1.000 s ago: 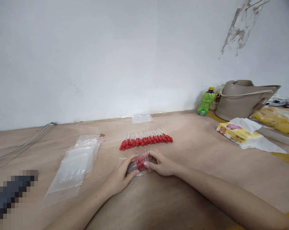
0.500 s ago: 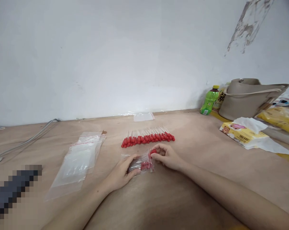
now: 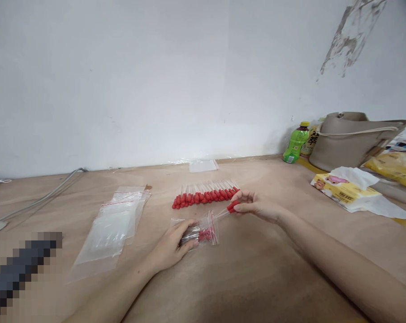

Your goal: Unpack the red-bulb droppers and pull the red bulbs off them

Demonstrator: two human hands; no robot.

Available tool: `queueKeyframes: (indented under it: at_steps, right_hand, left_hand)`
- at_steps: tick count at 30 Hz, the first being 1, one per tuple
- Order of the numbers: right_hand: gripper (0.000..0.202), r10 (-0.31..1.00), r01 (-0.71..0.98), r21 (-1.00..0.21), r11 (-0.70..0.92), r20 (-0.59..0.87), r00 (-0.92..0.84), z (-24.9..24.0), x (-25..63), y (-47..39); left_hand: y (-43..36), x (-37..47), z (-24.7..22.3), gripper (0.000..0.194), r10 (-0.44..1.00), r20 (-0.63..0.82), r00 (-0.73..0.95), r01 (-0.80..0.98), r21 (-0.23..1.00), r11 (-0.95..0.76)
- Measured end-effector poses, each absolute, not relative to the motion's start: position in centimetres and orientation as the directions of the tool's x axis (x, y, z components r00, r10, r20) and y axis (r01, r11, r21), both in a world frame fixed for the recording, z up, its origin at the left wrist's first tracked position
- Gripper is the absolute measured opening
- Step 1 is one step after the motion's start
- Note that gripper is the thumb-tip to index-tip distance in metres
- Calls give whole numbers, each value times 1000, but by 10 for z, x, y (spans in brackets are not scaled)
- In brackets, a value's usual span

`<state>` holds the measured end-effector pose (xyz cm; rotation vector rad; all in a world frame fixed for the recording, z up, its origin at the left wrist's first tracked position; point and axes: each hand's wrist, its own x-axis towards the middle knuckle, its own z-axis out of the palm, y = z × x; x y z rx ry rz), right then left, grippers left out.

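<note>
My left hand (image 3: 176,240) is closed on a clear zip bag (image 3: 189,235), thumb in front and fingers behind. Inside the bag are droppers with red bulbs (image 3: 205,233). Its mouth, with a red line, faces right. Just to the right, my right hand (image 3: 253,206) pinches the red bulb of a dropper (image 3: 233,206); whether it holds more than one is unclear. The clear tube slants down-left to the bag's mouth. Behind both hands lies a row of red-bulbed droppers (image 3: 203,197), tubes pointing toward the wall. My right fingers overlap its right end.
Flat zip bags (image 3: 105,229) lie stacked on the left, and another bag (image 3: 203,166) lies by the wall. A grey cable (image 3: 55,193) runs at far left. On the right stand a green bottle (image 3: 295,143), a beige bucket bag (image 3: 347,143) and a yellow tissue pack (image 3: 347,190).
My right hand has moved right and slightly up from the bag's mouth; a red bulb is in its fingers and clear tube now shows between hand and bag. My left hand stays put.
</note>
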<state>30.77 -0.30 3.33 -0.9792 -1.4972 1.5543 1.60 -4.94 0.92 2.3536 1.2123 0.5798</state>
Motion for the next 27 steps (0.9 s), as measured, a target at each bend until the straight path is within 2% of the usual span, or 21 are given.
queueKeyframes:
  at_steps: [3,7,10,13,15,18,23,27]
  right_hand:
    - [28,926,67,-991,114,81,-368,64,335,-3]
    - [27,916,133,-908,398,384,-118,78,344,3]
    - [23,800,328,-756,566,600,4,59,330,19]
    - [16,686,557,-539,632,723,-79,31,312,36]
    - [16,652,621,-438,650,741,-160,18,304,42]
    - [20,649,655,-377,655,725,-233,7,296,44]
    - [20,687,691,-361,626,674,-270,5,291,38]
    - [18,728,712,-399,577,647,-227,6,290,37]
  left_hand:
    - [-49,16,8,40,831,169,530,653,543,-527]
    - [-49,15,7,40,828,182,530,654,533,-536]
    - [-49,16,8,39,827,177,534,658,527,-538]
    - [-50,16,9,39,826,175,536,658,526,-539]
    - [-50,16,9,38,827,183,532,655,529,-539]
    - [-50,16,8,39,824,186,536,651,531,-543]
    - [-49,15,7,39,821,184,540,642,541,-543]
    - [-49,16,7,40,825,183,534,638,553,-536]
